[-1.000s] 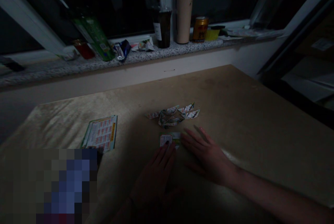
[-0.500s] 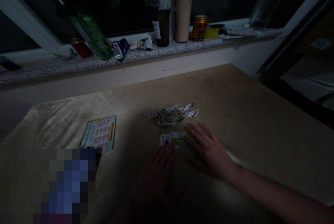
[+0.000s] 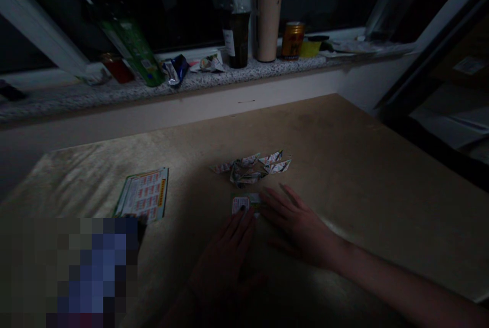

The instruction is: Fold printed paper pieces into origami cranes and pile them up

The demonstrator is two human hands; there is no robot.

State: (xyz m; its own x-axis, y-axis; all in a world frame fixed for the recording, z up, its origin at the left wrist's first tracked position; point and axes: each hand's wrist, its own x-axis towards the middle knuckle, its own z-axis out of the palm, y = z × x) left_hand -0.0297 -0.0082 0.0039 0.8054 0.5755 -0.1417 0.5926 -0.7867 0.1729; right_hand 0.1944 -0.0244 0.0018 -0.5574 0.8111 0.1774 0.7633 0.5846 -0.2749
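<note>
On the tan surface [image 3: 344, 155], just in front of folded paper pieces [image 3: 248, 170], a printed paper slip [image 3: 240, 202] lies partly under the flat left hand [image 3: 225, 251], the right hand [image 3: 300, 223] spread separately at its right end, apparently a flattening step needing steady pressure.

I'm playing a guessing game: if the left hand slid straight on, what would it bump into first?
The left hand appears to touch the card; past that, it'd probably meet the folded paper first, though depth is hard to judge.
</note>
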